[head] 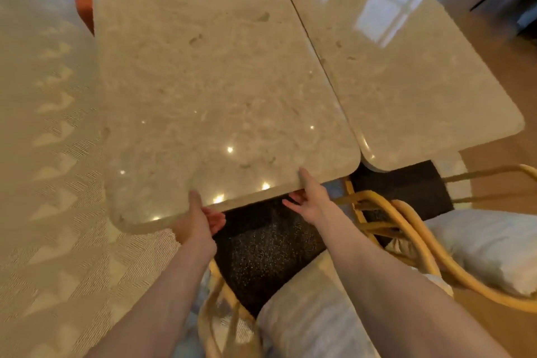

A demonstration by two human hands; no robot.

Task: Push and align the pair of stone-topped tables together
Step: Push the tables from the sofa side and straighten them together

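- The left counter (pixel 209 90) and the right counter (pixel 406 78), both stone-topped, stood side by side with only a thin seam between their long edges.
- Their near edges were out of line: the left counter's reached closer to the person.
- The left hand (pixel 197 218) gripped the left counter's near edge, thumb on top, fingers underneath.
- The right hand (pixel 311 197) gripped the same edge nearer the seam, in like manner.
- Cushioned rattan chairs (pixel 406 229) stood beside the arms.

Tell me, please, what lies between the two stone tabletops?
Only a thin dark seam separates left tabletop from right tabletop, seen in the head view.
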